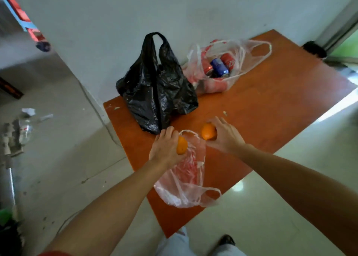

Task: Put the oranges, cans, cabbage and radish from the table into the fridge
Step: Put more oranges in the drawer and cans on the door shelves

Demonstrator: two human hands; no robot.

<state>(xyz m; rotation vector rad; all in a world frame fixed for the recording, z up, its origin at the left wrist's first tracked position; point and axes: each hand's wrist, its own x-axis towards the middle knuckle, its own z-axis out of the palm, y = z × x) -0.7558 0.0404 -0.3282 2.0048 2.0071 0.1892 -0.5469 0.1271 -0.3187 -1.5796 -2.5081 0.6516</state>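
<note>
My left hand [164, 149] grips one orange [181, 146] just above a limp clear plastic bag [184, 184] on the orange-brown table [271, 104]. My right hand [225, 136] is closed around a second orange [207, 132] beside it. Farther back, another clear bag [222, 85] lies open with red cans [228, 60] and a blue can [219, 66] inside. A knotted black plastic bag [157, 93] stands at the table's back left; its contents are hidden. No cabbage, radish or fridge shows.
The table stands against a white wall [116, 23]. Left of it, the grey floor holds litter and a crushed plastic bottle [26, 129]. A door frame [341, 27] rises at the far right. My legs and a shoe [226, 240] are below the table's near corner.
</note>
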